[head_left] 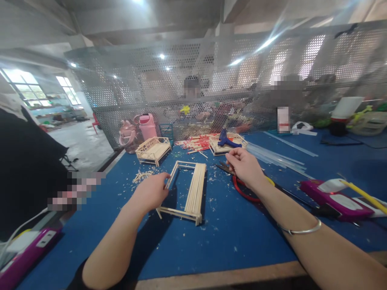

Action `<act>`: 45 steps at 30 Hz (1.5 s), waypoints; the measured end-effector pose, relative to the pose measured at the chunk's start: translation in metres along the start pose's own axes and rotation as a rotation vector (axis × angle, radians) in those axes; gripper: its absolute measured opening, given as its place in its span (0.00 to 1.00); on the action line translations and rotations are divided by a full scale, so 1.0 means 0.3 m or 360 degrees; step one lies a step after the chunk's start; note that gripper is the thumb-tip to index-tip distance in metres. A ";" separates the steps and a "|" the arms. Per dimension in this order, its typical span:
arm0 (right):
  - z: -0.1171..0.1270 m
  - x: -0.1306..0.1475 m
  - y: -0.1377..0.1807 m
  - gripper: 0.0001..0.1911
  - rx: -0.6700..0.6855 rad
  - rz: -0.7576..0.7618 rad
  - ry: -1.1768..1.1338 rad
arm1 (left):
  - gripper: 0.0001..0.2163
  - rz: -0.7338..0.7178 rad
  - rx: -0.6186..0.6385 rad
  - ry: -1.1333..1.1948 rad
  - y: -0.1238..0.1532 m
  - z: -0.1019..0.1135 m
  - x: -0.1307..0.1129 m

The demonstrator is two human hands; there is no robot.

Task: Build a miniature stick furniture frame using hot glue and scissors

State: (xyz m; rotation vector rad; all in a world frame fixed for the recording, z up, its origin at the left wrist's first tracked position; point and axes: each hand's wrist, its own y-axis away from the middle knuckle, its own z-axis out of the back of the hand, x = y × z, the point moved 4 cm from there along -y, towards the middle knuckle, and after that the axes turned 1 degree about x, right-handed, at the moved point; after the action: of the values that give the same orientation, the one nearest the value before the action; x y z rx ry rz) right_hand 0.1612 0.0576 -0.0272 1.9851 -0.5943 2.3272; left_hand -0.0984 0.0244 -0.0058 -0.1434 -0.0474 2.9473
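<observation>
Hold the stick frame (186, 189) flat on the blue mat (229, 237) at the centre of the bench, slat deck toward 3 o'clock, open bay toward 9. Grip with the left hand (152, 191) as shown, fingers curled shut round the long rail on the 9 o'clock side. Press downward rather than inward, to spare the thin joints a sideways squeeze. Steady close to a corner joint instead of mid-rail, judging by the slimness of that rail.

Look to 2 o'clock from the frame, clear of it, for the right hand (245, 166), fingertips drawn into a narrow pinch just above the dark blades of the red-handled cutter (242, 188). No telling of any sliver between them. Mind those blades; take the tool by its handles, never by the tips. Sweep the wood chips (142, 176) at 10 o'clock away from the frame's feet to prevent rocking.

Farther out: a finished little bed (153, 150) at 11 o'clock, a blue glue gun (226, 139) resting on another frame at 1, red-tipped sticks (198, 143) at 12, clear glue rods (273, 156) at 2.

No legible writing anywhere. White patches on the magenta case (335, 199) at 4 o'clock too blurred to read; no brand discernible on the pink bottle (148, 125) at 11.
</observation>
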 end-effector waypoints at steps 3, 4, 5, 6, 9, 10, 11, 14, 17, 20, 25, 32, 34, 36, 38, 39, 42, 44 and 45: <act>0.005 0.003 0.000 0.05 -0.0013 0.0011 -0.0019 | 0.21 -0.0050 -0.0059 0.0042 0.000 0.006 -0.012; 0.007 0.004 0.001 0.04 -0.0024 0.0010 -0.0021 | 0.21 -0.0066 -0.0083 0.0065 -0.002 0.008 -0.015; 0.008 0.006 0.003 0.03 -0.0034 0.0007 -0.0021 | 0.21 -0.0081 -0.0109 0.0089 -0.005 0.009 -0.018; 0.008 0.007 0.005 0.02 -0.0044 0.0003 -0.0020 | 0.21 -0.0096 -0.0135 0.0115 -0.009 0.009 -0.020; 0.003 0.006 0.013 0.03 -0.0038 -0.0010 0.0002 | 0.21 -0.0144 -0.0190 0.0201 -0.026 0.000 -0.023; -0.001 0.004 0.016 0.04 -0.0023 -0.0015 0.0017 | 0.21 -0.0167 -0.0196 0.0231 -0.032 -0.005 -0.024; -0.005 -0.001 0.018 0.04 -0.0004 -0.0019 0.0037 | 0.20 -0.0193 -0.0198 0.0263 -0.039 -0.012 -0.025; -0.014 -0.023 0.021 0.06 0.0056 -0.0039 0.0132 | 0.19 -0.0259 -0.0200 0.0362 -0.056 -0.032 -0.028; -0.015 -0.049 0.017 0.07 0.0085 -0.0055 0.0304 | 0.17 -0.0239 -0.0274 0.0442 -0.068 -0.041 -0.023; -0.015 -0.057 0.012 0.06 0.0093 -0.0021 0.0503 | 0.16 -0.0124 -0.0442 0.0485 -0.075 -0.031 -0.004; -0.028 -0.031 0.018 0.04 0.0143 0.0104 0.0695 | 0.14 -0.0029 -0.0540 0.0524 -0.084 -0.011 0.060; -0.066 -0.008 0.031 0.07 0.0275 0.0308 0.0855 | 0.13 -0.0088 -0.0650 0.0566 -0.046 -0.043 0.160; -0.090 0.013 0.024 0.09 0.0367 0.0351 0.0942 | 0.13 -0.0126 -0.0663 0.0617 -0.028 -0.060 0.164; -0.131 0.043 -0.002 0.10 0.0503 0.0401 0.1060 | 0.14 -0.0173 -0.0659 0.0676 -0.014 -0.070 0.157; -0.191 0.067 -0.051 0.10 0.0681 0.0462 0.1207 | 0.15 -0.0243 -0.0658 0.0766 -0.004 -0.072 0.149; -0.227 0.073 -0.084 0.10 0.0780 0.0494 0.1289 | 0.15 -0.0280 -0.0667 0.0818 0.001 -0.069 0.146; -0.345 0.053 -0.204 0.08 0.1039 0.0576 0.1561 | 0.15 -0.0333 -0.0731 0.0952 0.018 -0.055 0.148; -0.416 0.017 -0.286 0.12 0.1134 0.0605 0.1747 | 0.14 -0.0315 -0.0753 0.0993 0.030 -0.050 0.153; -0.447 -0.002 -0.323 0.15 0.1165 0.0611 0.1834 | 0.14 -0.0306 -0.0743 0.1007 0.034 -0.051 0.155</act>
State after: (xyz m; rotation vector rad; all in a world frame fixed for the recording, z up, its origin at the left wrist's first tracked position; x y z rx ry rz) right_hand 0.0598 0.1878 -0.0174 0.2199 0.0026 3.6100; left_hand -0.1441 0.0235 -0.0257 -1.0504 -0.6118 2.5128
